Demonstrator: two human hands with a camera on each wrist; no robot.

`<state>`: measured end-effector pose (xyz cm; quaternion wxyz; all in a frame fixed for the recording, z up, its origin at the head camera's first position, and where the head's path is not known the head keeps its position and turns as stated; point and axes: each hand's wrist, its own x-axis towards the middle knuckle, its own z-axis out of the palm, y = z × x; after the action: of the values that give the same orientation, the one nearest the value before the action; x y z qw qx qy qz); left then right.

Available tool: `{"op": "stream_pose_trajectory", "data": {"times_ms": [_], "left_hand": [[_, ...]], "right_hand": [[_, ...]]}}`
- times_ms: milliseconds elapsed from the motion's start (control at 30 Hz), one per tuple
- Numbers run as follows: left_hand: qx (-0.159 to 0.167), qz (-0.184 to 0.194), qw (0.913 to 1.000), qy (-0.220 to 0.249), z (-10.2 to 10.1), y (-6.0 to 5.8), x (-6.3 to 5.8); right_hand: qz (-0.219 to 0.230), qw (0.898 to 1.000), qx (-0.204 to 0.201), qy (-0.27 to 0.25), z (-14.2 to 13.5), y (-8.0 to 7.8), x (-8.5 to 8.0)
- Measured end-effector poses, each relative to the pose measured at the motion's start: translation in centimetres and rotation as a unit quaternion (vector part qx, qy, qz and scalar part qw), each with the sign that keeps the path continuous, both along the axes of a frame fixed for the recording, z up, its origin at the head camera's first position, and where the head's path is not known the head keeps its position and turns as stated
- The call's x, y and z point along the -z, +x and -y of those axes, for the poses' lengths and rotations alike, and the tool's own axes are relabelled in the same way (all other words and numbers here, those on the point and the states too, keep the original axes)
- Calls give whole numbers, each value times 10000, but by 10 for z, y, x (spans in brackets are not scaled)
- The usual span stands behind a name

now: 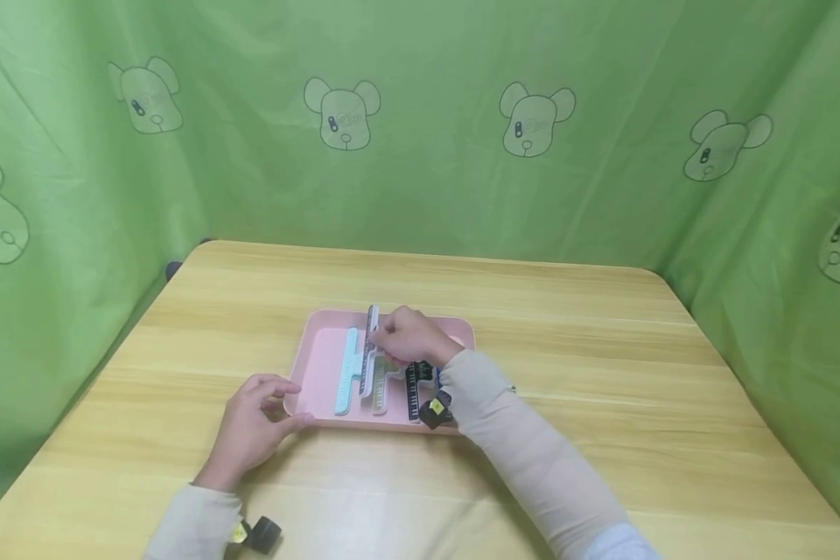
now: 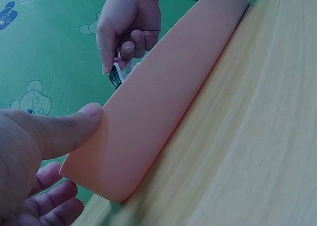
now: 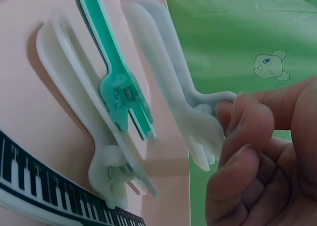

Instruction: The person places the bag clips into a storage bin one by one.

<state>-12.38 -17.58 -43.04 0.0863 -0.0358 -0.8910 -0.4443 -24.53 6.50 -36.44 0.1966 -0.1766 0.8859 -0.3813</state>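
My right hand (image 1: 413, 336) pinches a long white clip (image 1: 366, 381) with a dark piano-key face by its handle, raised over a pink tray (image 1: 315, 365). In the right wrist view the back of that clip (image 3: 173, 62) looks pale, and my right fingers (image 3: 235, 171) are curled beside its handle. A light-blue clip (image 1: 346, 381) lies in the tray to the left. A pale clip (image 1: 380, 389) and a black-and-white piano-key clip (image 1: 411, 393) are further right. My left hand (image 1: 252, 424) holds the tray's near left corner, thumb on the front wall, fingers around the left side.
The tray stands on a wood-grain table (image 1: 567, 373). Green curtains (image 1: 434, 194) with bear-head prints enclose the table's back and sides. My right forearm (image 1: 532, 459) passes over the tray's near right corner and covers part of the clips there.
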Motion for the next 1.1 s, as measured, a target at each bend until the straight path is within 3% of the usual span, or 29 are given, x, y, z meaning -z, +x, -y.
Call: {"op": "stream_pose_trajectory", "data": {"times_ms": [467, 1100], "left_hand": [[35, -9, 10000, 29, -1, 0, 1], [56, -10, 10000, 33, 0, 1, -1]], "right_hand": [[80, 9999, -115, 85, 8, 4, 3], [-300, 9977, -456, 412, 30, 3, 6]]}}
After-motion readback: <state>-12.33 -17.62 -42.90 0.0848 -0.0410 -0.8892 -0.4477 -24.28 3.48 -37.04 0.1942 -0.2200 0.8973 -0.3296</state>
